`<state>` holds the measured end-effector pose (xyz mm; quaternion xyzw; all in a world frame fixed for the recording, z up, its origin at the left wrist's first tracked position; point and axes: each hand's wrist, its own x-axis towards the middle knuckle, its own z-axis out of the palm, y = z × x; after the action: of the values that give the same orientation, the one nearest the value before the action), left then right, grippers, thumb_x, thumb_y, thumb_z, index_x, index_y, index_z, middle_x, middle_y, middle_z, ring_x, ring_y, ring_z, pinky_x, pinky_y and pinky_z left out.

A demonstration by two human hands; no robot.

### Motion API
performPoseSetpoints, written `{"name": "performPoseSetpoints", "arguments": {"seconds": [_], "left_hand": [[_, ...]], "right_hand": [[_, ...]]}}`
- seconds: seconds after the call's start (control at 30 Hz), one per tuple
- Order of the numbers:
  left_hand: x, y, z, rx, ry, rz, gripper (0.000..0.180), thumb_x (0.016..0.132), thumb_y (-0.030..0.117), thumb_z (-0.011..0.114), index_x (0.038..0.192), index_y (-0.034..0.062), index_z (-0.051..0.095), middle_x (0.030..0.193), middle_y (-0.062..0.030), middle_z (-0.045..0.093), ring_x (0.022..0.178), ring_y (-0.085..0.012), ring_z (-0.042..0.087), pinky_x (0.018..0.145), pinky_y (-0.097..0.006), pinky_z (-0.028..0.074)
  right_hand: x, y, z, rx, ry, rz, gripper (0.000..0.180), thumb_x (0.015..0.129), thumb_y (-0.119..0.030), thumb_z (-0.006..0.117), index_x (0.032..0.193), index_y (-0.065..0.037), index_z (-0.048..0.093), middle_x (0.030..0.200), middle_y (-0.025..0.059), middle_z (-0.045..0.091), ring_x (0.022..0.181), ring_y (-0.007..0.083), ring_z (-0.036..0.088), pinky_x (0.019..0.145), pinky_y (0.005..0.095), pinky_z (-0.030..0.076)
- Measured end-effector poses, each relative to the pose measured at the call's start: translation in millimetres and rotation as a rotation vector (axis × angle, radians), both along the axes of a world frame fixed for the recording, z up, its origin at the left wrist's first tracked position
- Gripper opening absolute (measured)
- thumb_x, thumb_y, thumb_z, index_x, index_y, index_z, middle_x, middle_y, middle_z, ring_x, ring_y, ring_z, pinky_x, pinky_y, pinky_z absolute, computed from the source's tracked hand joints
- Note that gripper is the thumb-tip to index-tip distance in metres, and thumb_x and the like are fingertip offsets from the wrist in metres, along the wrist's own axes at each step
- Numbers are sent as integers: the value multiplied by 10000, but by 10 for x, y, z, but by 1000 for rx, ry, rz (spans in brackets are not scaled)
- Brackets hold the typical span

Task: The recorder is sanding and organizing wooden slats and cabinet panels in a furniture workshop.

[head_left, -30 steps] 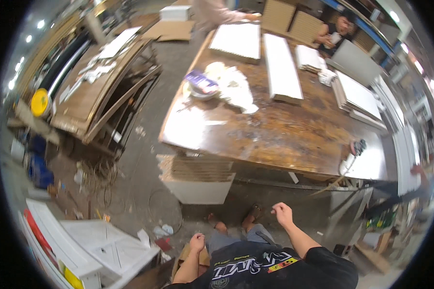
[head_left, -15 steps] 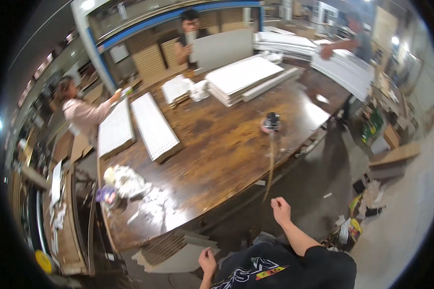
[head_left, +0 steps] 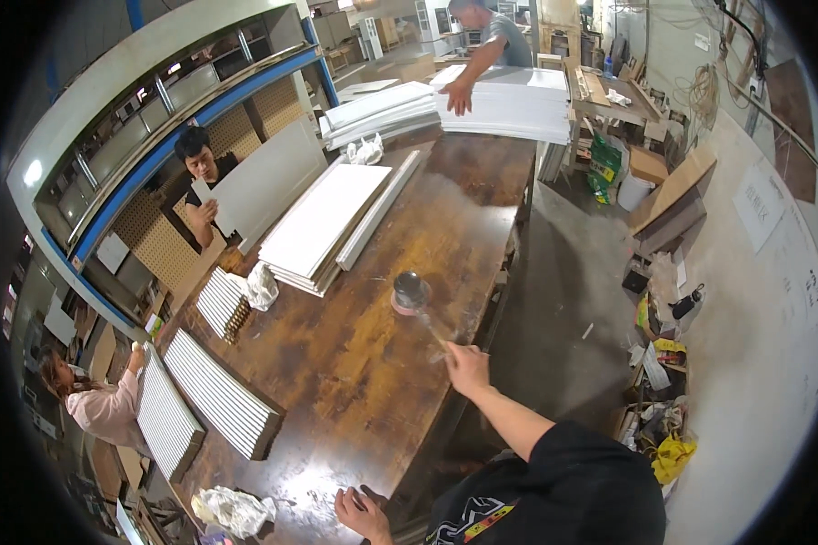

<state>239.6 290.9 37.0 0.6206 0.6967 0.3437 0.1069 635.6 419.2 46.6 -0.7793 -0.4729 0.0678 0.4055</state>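
A round power sander (head_left: 410,292) with a dark top and pinkish base sits on the brown wooden table (head_left: 336,381). Its thin tan air hose (head_left: 434,331) runs toward me to the table's right edge, where my right hand (head_left: 469,370) has its fingers closed around it. My left hand (head_left: 362,514) is over the table's near edge, fingers loosely bent and apart, with nothing seen in it. A crumpled white cloth (head_left: 233,510) lies to its left.
White panels (head_left: 323,218) are stacked mid-table, with ribbed white stacks (head_left: 220,391) at left. One person (head_left: 204,191) holds a panel across the table, another (head_left: 104,409) works at left, and a third (head_left: 491,45) touches the far stack. Clutter (head_left: 663,354) lines the right wall.
My view has swung right. My right hand has come up from beside the table and taken hold of the hose. My left hand has moved over the near edge, its fingers loosened.
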Motion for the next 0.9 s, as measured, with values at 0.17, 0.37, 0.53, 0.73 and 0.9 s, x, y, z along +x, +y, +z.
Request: {"name": "performPoseSetpoints", "arguments": {"seconds": [0.17,0.37,0.53,0.73,0.9], "left_hand": [[-42,169,-73,-25,269,55,357,935,268,673,1218,52,695,1312,-256,615,1210,-448,569,1050,-559,436],[-22,191,128,-92,266,166,336,921,278,676,1184,75,725,1298,-192,654,1203,-409,580,1039,-538,444],[-65,274,-23,-83,224,192,302,920,266,661,1172,121,741,1291,-153,676,1197,-390,593,1050,-521,440],[-152,306,-109,59,184,167,278,889,237,685,1148,153,744,1309,-142,673,1217,-371,598,1057,-513,443],[-326,329,-216,179,219,66,239,822,186,746,1060,175,769,1217,-148,713,1092,-364,678,952,-481,547]], "right_hand": [[928,122,-21,-9,171,-235,303,919,-235,679,1199,-135,734,1160,145,730,1087,340,695,910,417,552],[1141,545,456,-404,-77,-236,395,878,-273,694,1268,-211,695,1289,39,680,1251,290,595,1079,526,418],[737,1069,327,-253,-247,-92,584,814,-298,735,1374,-182,617,1422,59,568,1318,331,526,1085,515,429],[107,1753,741,-183,-100,-84,886,832,-364,776,1570,-129,345,1497,173,470,1344,383,506,1072,520,462],[56,2045,693,-464,-123,-80,883,861,-356,753,1601,-339,273,1578,148,366,1272,476,555,1027,551,498]]}}
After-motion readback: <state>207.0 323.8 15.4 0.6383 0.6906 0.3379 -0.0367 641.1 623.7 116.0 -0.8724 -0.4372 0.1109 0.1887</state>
